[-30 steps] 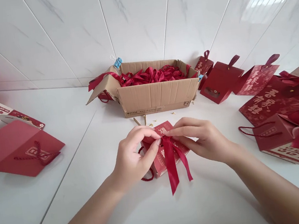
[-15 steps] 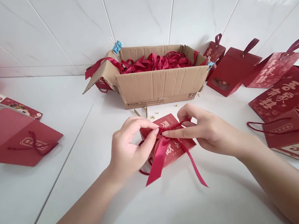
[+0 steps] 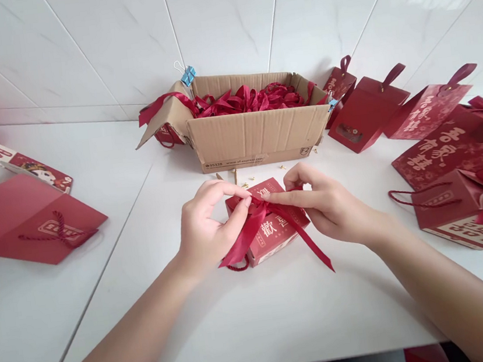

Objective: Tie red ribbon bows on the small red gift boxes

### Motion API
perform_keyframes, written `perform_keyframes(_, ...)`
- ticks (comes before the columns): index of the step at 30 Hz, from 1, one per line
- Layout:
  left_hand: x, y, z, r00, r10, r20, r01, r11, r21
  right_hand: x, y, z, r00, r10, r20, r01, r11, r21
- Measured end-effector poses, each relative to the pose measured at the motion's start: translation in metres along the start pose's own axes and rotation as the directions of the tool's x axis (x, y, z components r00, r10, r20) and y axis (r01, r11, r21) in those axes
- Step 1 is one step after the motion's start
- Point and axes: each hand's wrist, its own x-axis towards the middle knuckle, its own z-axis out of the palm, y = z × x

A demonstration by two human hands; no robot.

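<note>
Red ribbon [image 3: 245, 236] crosses the top of the small red box [image 3: 275, 238], its tails trailing nearward; the left hand [image 3: 212, 226] pinches it, while a right hand [image 3: 332, 202] finger touches it, grip unclear. Best keep the crossing held firm and the ribbon untwisted. Since half a second ago, the broad tail has swung leftward.

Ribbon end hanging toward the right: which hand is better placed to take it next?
Probably the right hand: it is nearer that ribbon end, while the left hand pinches ribbon over the red box.
</note>
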Motion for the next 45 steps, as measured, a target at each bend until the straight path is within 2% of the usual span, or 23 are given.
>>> perform_keyframes(9,0.001,0.001,-0.001,0.999,0.041,-0.012,-0.041,0.999,0.022,-0.012,-0.015,0.007,0.994,0.106,-0.004,-0.106,0.991,0.078)
perform_keyframes(14,0.000,0.002,-0.001,0.999,0.048,-0.009,-0.048,0.999,0.018,-0.014,-0.019,0.015,0.989,0.139,-0.047,-0.139,0.990,0.002)
perform_keyframes(19,0.000,0.004,-0.001,0.999,0.049,0.008,-0.049,0.998,0.033,-0.016,-0.023,0.014,0.973,0.196,-0.125,-0.198,0.980,-0.003)
perform_keyframes(31,0.002,0.003,-0.003,0.997,0.078,0.007,-0.078,0.996,0.040,-0.020,-0.022,0.011,0.994,0.084,-0.065,-0.091,0.990,-0.107)
perform_keyframes(40,0.004,0.004,-0.005,0.997,0.077,0.003,-0.077,0.996,0.041,-0.020,-0.023,0.006,0.997,0.080,0.017,-0.076,0.982,-0.171)
perform_keyframes(45,0.005,0.004,-0.008,0.996,0.079,0.043,-0.078,0.997,-0.015,-0.019,-0.023,0.005,0.996,0.065,0.062,-0.054,0.984,-0.169)
